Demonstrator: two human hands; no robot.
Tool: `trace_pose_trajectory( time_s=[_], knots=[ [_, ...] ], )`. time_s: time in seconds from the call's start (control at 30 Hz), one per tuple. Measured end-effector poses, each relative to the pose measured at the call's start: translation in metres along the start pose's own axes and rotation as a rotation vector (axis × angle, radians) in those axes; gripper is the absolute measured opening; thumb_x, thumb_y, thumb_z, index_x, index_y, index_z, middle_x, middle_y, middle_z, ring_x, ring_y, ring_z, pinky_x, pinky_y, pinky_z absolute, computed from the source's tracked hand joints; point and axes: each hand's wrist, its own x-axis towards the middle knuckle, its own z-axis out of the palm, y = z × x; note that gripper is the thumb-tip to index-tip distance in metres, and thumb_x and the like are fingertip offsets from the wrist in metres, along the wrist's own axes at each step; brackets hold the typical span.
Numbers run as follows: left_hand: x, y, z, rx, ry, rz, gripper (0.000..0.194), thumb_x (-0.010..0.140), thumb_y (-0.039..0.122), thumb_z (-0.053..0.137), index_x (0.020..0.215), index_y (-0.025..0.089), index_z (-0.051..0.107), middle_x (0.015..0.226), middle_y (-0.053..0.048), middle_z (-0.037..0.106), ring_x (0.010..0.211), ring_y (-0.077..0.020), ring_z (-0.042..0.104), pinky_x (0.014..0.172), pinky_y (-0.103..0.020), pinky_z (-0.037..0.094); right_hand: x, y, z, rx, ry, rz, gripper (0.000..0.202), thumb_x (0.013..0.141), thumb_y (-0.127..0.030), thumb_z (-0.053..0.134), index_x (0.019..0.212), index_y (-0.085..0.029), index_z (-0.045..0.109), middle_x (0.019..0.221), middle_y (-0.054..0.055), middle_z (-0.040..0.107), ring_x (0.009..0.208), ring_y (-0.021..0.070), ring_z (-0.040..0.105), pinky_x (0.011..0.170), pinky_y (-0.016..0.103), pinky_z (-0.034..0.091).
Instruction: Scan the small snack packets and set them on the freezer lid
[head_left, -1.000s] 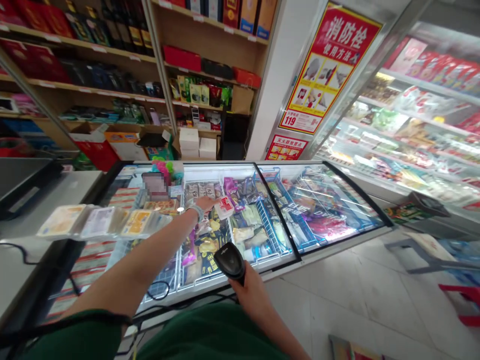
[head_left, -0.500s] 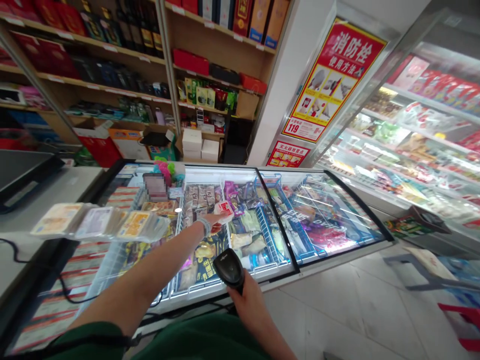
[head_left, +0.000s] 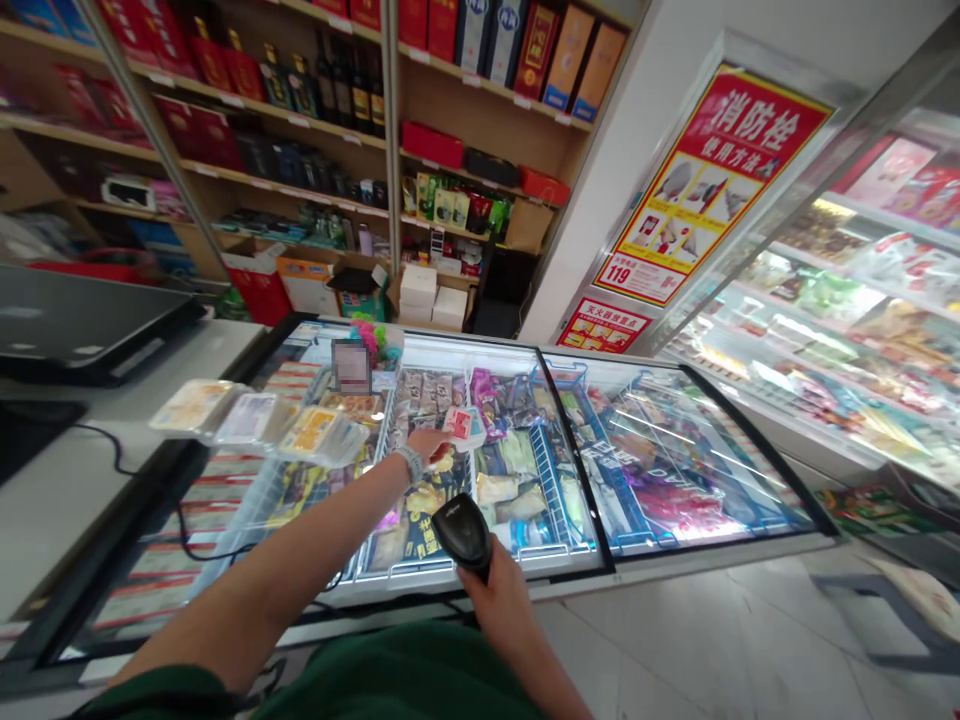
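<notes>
My left hand (head_left: 430,445), with a band at the wrist, is stretched over the glass-topped freezer (head_left: 480,345). Its fingers touch the near left edge of a small clear pack with a red and white label (head_left: 465,427). Closer to my body, my right hand (head_left: 491,585) is wrapped round the handle of a black handheld scanner (head_left: 463,530), whose head points up and left. Left of my left forearm, clear packs with orange and white labels (head_left: 311,430) stand in a row on the glass. Frozen goods in wire baskets show beneath it.
A grey counter (head_left: 161,365) with a dark device (head_left: 82,315) lies at the left, and a black cable (head_left: 184,535) crosses the freezer's left part. Shelves (head_left: 300,125) of bottles and boxes stand behind. A lit display fridge (head_left: 862,280) is at the right.
The view has shifted, so the scene sits further right. The red-labelled pack now lies flatter near the fingertips of my left hand. My right hand still holds the scanner.
</notes>
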Motion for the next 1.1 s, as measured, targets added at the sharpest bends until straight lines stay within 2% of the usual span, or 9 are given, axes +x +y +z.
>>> trace_pose_trajectory(
  time_s=[0.13, 0.4, 0.53, 0.73, 0.9, 1.1],
  knots=[
    [-0.027, -0.005, -0.035, -0.004, 0.005, 0.049, 0.027, 0.064, 0.032, 0.079, 0.066, 0.015, 0.059, 0.056, -0.001, 0.058, 0.052, -0.0100, 0.052, 0.055, -0.023, 0.041, 0.007, -0.007, 0.007, -0.017, -0.044, -0.055, 0.026, 0.080, -0.019, 0.057, 0.105, -0.016, 0.061, 0.102, 0.010, 0.069, 0.098, 0.0257, 0.064, 0.084, 0.033, 0.046],
    [-0.096, -0.027, -0.127, 0.094, 0.060, 0.253, 0.049, 0.058, 0.058, 0.077, 0.078, 0.014, 0.068, 0.068, -0.002, 0.064, 0.061, -0.0114, 0.054, 0.060, -0.023, 0.040, 0.021, -0.030, 0.025, -0.042, -0.156, -0.161, 0.030, 0.081, -0.018, 0.059, 0.111, -0.015, 0.060, 0.105, 0.011, 0.068, 0.101, 0.0262, 0.064, 0.085, 0.034, 0.046],
    [-0.123, -0.038, -0.161, 0.074, 0.114, 0.299, 0.055, 0.057, 0.063, 0.075, 0.084, 0.015, 0.070, 0.073, -0.003, 0.067, 0.064, -0.0121, 0.055, 0.062, -0.024, 0.041, 0.024, -0.037, 0.031, -0.072, -0.203, -0.203, 0.028, 0.081, -0.018, 0.059, 0.110, -0.015, 0.059, 0.104, 0.011, 0.067, 0.098, 0.0252, 0.063, 0.083, 0.033, 0.046],
    [-0.149, -0.045, -0.180, 0.015, 0.228, 0.348, 0.062, 0.051, 0.070, 0.075, 0.080, 0.016, 0.069, 0.076, -0.004, 0.068, 0.068, -0.0160, 0.057, 0.065, -0.027, 0.044, 0.029, -0.036, 0.038, -0.120, -0.237, -0.252, 0.026, 0.081, -0.019, 0.060, 0.107, -0.015, 0.058, 0.101, 0.009, 0.066, 0.094, 0.0235, 0.062, 0.081, 0.031, 0.045],
    [-0.149, -0.058, -0.185, 0.008, 0.272, 0.410, 0.060, 0.056, 0.069, 0.073, 0.081, 0.015, 0.068, 0.080, -0.005, 0.069, 0.074, -0.0175, 0.058, 0.070, -0.027, 0.045, 0.031, -0.040, 0.038, -0.129, -0.277, -0.284, 0.027, 0.081, -0.018, 0.061, 0.108, -0.017, 0.058, 0.102, 0.008, 0.066, 0.094, 0.0222, 0.062, 0.081, 0.030, 0.045],
    [-0.147, -0.066, -0.188, 0.101, 0.315, 0.444, 0.062, 0.065, 0.069, 0.067, 0.093, 0.014, 0.070, 0.088, -0.007, 0.071, 0.080, -0.0207, 0.060, 0.073, -0.028, 0.045, 0.032, -0.043, 0.038, -0.183, -0.293, -0.277, 0.023, 0.082, -0.021, 0.062, 0.104, -0.017, 0.057, 0.101, 0.008, 0.067, 0.094, 0.0225, 0.063, 0.079, 0.030, 0.045]
  ],
)
